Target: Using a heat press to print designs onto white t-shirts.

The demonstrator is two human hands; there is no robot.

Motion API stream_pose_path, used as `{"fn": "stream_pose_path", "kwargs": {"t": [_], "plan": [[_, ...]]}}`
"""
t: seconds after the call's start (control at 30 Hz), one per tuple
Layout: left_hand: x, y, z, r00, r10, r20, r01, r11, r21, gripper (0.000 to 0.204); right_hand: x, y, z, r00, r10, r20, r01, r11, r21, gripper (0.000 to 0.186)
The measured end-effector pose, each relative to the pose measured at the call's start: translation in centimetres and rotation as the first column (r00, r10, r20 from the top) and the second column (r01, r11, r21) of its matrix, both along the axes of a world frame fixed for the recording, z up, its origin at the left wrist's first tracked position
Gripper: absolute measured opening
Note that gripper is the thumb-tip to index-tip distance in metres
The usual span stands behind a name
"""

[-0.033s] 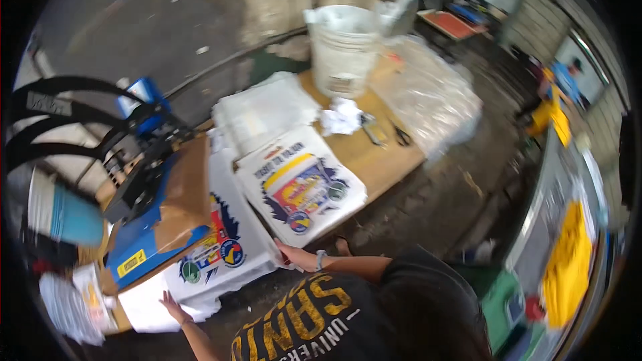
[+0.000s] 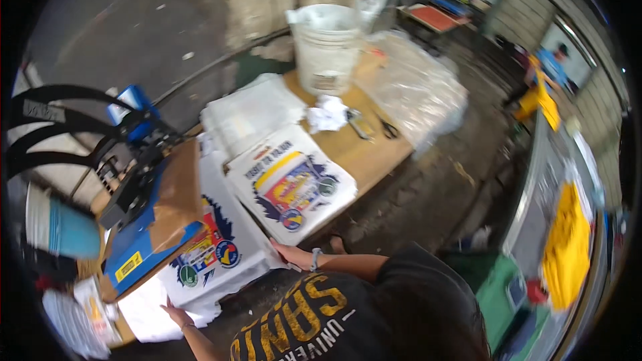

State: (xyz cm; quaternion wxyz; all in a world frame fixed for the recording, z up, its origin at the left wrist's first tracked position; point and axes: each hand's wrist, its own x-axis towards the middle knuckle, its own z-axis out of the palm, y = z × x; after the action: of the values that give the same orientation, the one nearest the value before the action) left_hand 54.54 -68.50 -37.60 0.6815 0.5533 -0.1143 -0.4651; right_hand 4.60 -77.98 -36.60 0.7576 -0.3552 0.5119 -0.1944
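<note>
A white printed shirt lies partly under a blue and brown printing screen, its near edge hanging over the table edge. My left hand is closed at the shirt's near left part, with some fingers hidden. The near right edge of the shirt is between the fingers of my right hand. Just beyond that hand sits a white sheet or folded shirt with a colourful print, seemingly on a stack.
Black press arms reach in from the left beside a blue-white bucket. A white bucket, crumpled white material, scissors and clear plastic sit farther back. Yellow cloth lies at right; a person stands beyond.
The view has shifted slightly, so the table and its things appear a little farther left. Both hands stay at the shirt's near edge.
</note>
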Motion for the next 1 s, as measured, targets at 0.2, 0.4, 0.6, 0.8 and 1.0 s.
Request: {"fn": "stream_pose_path", "kwargs": {"t": [0.2, 0.4, 0.6, 0.8, 1.0], "plan": [[-2.6, 0.4, 0.5, 0.847, -0.416, -0.332, 0.432, 0.902, -0.029, 0.068, -2.2, 4.4, 2.0, 0.959, -0.258, 0.120, 0.274, 0.950, -0.148, 0.034], [1.0, 3.1, 3.9, 0.866, -0.462, -0.192, 0.480, 0.875, 0.064, 0.059, -4.0, 3.2, 7.8, 0.930, -0.343, 0.130, 0.366, 0.842, -0.397, 0.021], [3.5, 7.4, 9.7, 0.988, -0.067, 0.142, 0.087, 0.986, -0.140, 0.049, -0.9, 3.1, 14.0, 0.737, -0.241, 0.632, 0.493, 0.831, -0.259, 0.007], [4.1, 18.5, 12.0, 0.914, 0.369, -0.169, -0.403, 0.783, -0.474, 0.037, 3.1, 3.6, 16.7, 0.751, 0.303, 0.587, -0.172, 0.947, -0.270, 0.023], [-2.3, 33.7, 13.2, 0.416, 0.898, -0.145, -0.811, 0.294, -0.506, 0.025, 15.7, -2.7, 13.6, 0.410, 0.449, 0.794, -0.457, 0.854, -0.248, 0.026]]}}
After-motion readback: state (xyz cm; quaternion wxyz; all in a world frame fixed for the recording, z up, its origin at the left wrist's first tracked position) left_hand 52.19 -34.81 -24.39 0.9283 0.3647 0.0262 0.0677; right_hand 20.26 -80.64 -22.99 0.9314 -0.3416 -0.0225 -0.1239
